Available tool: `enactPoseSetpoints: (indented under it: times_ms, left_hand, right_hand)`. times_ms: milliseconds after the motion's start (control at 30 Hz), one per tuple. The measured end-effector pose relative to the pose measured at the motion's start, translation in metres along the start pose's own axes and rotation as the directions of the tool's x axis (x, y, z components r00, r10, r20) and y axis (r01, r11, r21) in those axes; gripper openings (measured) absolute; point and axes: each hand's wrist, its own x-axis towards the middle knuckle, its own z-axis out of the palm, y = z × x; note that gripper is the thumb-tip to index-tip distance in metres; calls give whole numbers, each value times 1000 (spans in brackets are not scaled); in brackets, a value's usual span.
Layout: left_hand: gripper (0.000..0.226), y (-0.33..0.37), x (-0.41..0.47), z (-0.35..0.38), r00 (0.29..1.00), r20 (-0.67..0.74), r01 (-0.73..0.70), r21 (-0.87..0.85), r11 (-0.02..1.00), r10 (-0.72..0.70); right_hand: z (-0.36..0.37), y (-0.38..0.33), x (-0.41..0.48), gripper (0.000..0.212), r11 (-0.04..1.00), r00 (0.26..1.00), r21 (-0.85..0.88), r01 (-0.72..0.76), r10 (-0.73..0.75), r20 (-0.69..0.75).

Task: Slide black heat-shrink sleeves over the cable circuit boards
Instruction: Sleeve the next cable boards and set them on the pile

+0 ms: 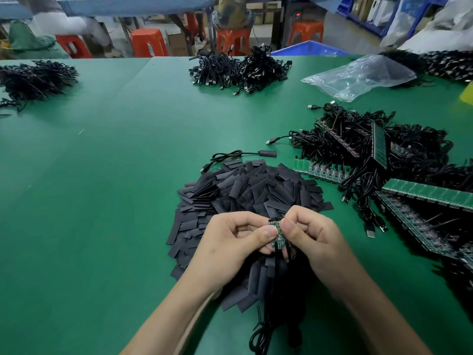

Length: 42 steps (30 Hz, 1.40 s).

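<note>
A small green circuit board [277, 237] with black cables running down from it is held between both hands above a heap of flat black heat-shrink sleeves [245, 193]. My left hand [235, 242] pinches the board from the left with thumb and curled fingers. From the right, my right hand [311, 239] pinches its upper edge. Its cables [271, 303] hang toward me over the sleeves. No sleeve is visible on this board.
Strips of joined green boards with black USB cables [384, 160] lie piled to the right. More cable bundles [238, 69] sit at the far edge and far left [35, 78]. A clear plastic bag [358, 75] lies at the back right. Green mat [102, 175] covers the table.
</note>
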Motion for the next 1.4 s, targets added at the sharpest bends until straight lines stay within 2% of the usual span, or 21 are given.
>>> enactPoseSetpoints:
  times_ms: [333,467,533,600,667,733,800,867,933,1033,1100,1167,1267,1333,1400]
  left_hand:
    - [5,3,-1,-3,996,86,27,-58,998,-22]
    - [5,6,1,0,997,74,27,-82,996,-21]
    - [1,6,-1,-1,998,69,1,-89,996,5]
    - [2,6,-4,-1,998,58,-33,-65,997,36]
    - [2,5,-5,0,997,27,-74,4,997,74]
    - [5,4,-4,2,991,-18,-132,134,982,135]
    - [11,1,-4,3,981,-57,-169,233,958,187]
    - [12,0,-4,2,972,-87,-189,264,946,218]
    - [13,-1,-3,2,964,-101,-209,278,937,245]
    - [22,-4,-1,4,941,-132,-259,314,913,312]
    - [14,-5,1,4,924,-146,-290,338,895,354]
    - [4,-7,3,2,895,-132,-331,444,832,427]
    - [16,-13,7,-7,823,-70,-316,768,557,564]
    - [22,-17,10,-10,809,9,-272,892,360,588]
    - [25,-21,12,-10,816,97,-268,937,225,569]
  right_hand:
    - [3,-3,2,22,976,997,213,-53,39,73]
    - [-6,-5,1,27,980,998,184,-70,70,7]
    - [-19,-5,0,32,997,996,41,-62,64,-55]
    - [-36,-5,-2,36,982,992,-180,-63,42,-115]
    - [-50,-1,-4,32,893,985,-443,-76,-2,-173]
    - [-55,0,-4,22,752,968,-653,-90,-88,-235]
    - [-51,-1,-3,24,657,953,-748,-89,-161,-255]
    - [-46,-3,-2,29,634,937,-772,-55,-234,-259]
    - [-37,-5,-2,20,697,932,-716,35,-282,-229]
    - [-18,-6,-1,20,795,968,-583,166,-244,-58]
    - [-8,-4,-2,17,822,982,-548,158,-190,-2]
    - [-5,-5,-2,18,890,994,-447,92,-112,-17]
    - [-7,-10,-1,28,999,997,-48,19,-23,-74]
    - [-10,-14,-2,34,964,996,262,-39,57,-62]
    - [-14,-15,-3,42,866,995,493,-87,101,-3]
